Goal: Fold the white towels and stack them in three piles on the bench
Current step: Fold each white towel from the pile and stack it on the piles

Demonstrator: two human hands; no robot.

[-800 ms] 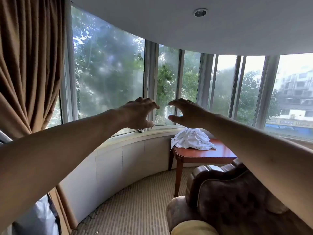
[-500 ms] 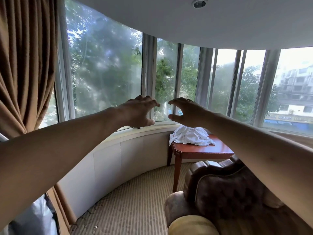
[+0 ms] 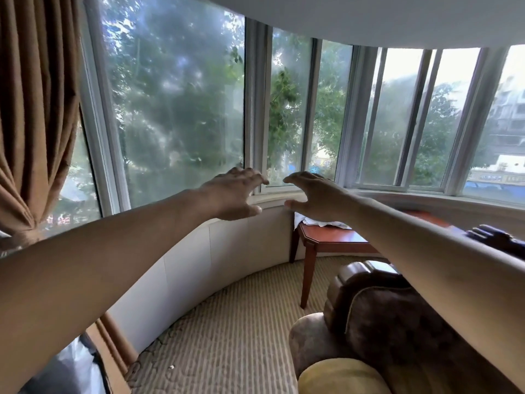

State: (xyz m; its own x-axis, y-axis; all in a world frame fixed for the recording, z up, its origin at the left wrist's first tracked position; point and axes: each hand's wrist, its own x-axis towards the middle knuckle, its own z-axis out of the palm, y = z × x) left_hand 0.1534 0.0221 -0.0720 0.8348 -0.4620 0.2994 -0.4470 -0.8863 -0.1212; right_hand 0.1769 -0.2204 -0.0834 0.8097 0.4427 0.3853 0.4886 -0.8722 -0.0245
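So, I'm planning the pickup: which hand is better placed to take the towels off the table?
Right hand: it hovers empty just above the towels; the left hand is off to the side.

Open air around both raised hands, centre frame. Armchair (image 3: 397, 322) at lower right stands before the worktop (image 3: 335, 237). Carpeted floor (image 3: 227, 322) at lower centre lies open.

At right centre, crumpled white cloth towels (image 3: 324, 222) lay on a glossy reddish wooden worktop (image 3: 338, 237). The curtain (image 3: 37, 109) at upper left was matt brown fabric; the carpet (image 3: 227, 331) looked ribbed.
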